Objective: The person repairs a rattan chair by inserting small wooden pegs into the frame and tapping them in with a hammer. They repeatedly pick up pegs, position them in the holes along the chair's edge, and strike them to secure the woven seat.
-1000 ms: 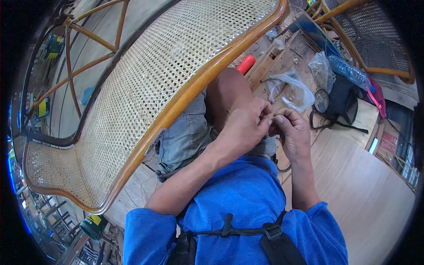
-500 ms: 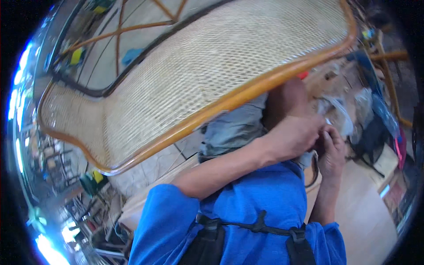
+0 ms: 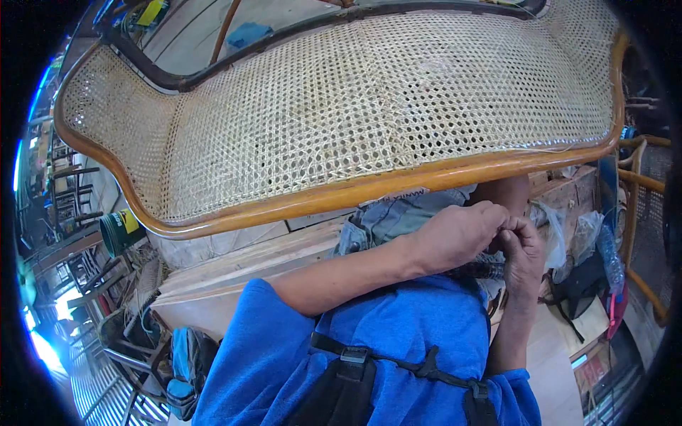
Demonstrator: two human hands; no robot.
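My left hand [image 3: 469,233] and my right hand [image 3: 524,248] meet over my lap, to the right of the middle. Both have their fingers pinched together, tip to tip; whatever is between them is too small or hidden to make out. Just beyond them lies a large woven cane panel [image 3: 298,121] with open round holes, set in a glossy brown wooden frame [image 3: 305,204]. The near rail of this frame passes over my legs, with a small paper label [image 3: 393,197] on it. Neither hand touches the cane or the rail.
Clear plastic bags [image 3: 550,238] and a black bag [image 3: 579,284] lie at the right. Pale boards [image 3: 241,264] stretch out at the left, near a green bucket [image 3: 117,234] and a blue-black backpack [image 3: 186,369]. More curved wooden frames [image 3: 643,181] stand far right.
The view has turned, so the cane panel now looks more level and its weave sharper. My hands stay close together, with the fingers still pinched.
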